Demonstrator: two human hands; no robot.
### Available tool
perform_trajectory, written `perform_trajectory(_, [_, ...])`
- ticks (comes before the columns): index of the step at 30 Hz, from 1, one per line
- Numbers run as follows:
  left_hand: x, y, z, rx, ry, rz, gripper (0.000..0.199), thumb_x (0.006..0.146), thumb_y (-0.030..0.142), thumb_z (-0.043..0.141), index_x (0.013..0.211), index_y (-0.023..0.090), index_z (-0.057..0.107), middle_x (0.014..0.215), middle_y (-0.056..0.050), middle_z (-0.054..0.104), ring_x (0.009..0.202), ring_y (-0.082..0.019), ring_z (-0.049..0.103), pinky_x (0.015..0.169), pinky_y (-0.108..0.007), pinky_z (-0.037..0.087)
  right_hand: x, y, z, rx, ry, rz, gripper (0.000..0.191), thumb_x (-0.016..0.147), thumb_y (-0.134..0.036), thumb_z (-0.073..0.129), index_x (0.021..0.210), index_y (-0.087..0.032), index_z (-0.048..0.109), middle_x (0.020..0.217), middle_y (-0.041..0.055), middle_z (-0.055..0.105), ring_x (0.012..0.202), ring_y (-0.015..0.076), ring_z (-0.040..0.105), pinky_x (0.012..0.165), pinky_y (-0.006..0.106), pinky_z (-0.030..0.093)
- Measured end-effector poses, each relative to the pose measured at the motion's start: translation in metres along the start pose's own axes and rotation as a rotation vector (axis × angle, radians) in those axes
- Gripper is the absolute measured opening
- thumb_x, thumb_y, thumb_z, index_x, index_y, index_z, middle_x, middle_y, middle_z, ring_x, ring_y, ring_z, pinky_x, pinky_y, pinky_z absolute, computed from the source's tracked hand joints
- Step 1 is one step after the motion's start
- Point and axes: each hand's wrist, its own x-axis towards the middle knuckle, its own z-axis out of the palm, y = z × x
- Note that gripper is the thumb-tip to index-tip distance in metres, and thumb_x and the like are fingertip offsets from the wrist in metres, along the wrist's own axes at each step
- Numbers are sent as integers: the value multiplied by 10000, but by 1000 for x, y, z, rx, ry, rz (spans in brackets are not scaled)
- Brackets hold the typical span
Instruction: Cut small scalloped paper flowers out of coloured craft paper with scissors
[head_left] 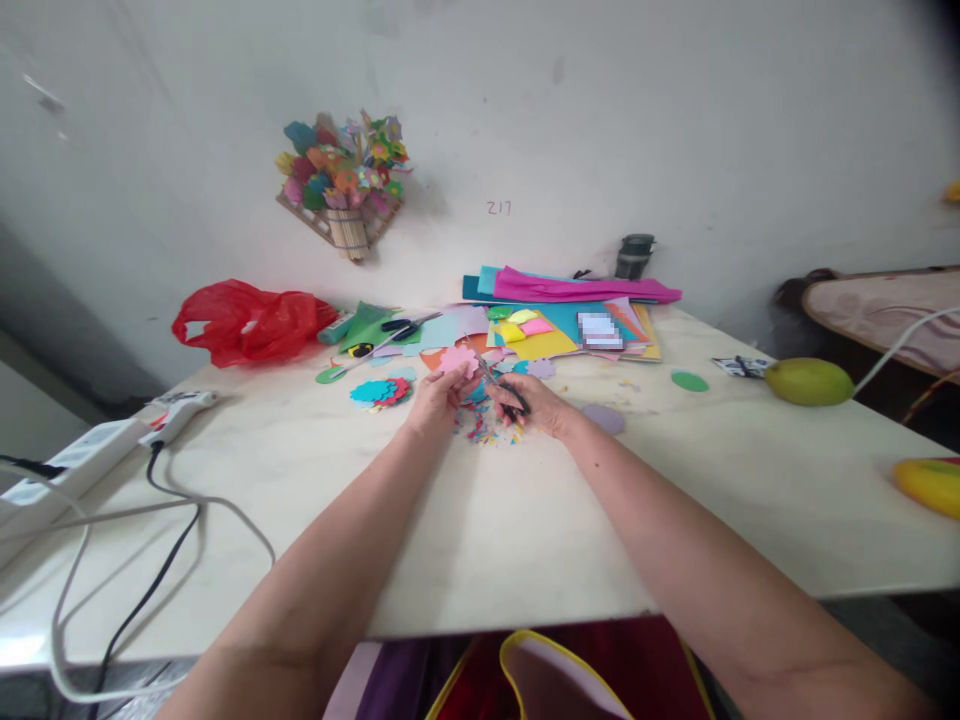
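A pink scalloped paper flower [458,361] is pinched in my left hand [442,394], above the table's middle. My right hand [534,402] has its fingers in the black handles of a pair of scissors [515,397], whose blades point up and left toward the flower's right edge. Small colourful paper scraps [486,430] lie beneath both hands. Left of my left hand sits a stack of blue and red scalloped paper shapes [380,392]. A lilac paper circle [603,418] lies beside my right wrist.
Behind the hands are coloured sheets [555,345], a phone [600,331] and more scissors [401,328]. A red plastic bag [251,322] is back left, with a power strip [82,460] and cables at left. A green-yellow mango [810,382] lies right.
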Motion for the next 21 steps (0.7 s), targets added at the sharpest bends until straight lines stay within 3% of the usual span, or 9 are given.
perform_trajectory(7, [3,-4,-2,42,7,16,102,676,122,708,767,128,662,807,-59,711,811,-173,691,753,-264,560,4,5,3,9,44,2,374,748,-512,658,739,-168,510,560,-23,562,391,58,484,311,159,250])
perform_trajectory(21, [1,-5,1,33,17,14,61,696,106,690,747,119,659,777,-50,698,788,-146,679,757,-236,547,5,3,7,-3,65,10,377,742,-512,666,758,-166,516,533,-41,540,372,55,470,307,156,245])
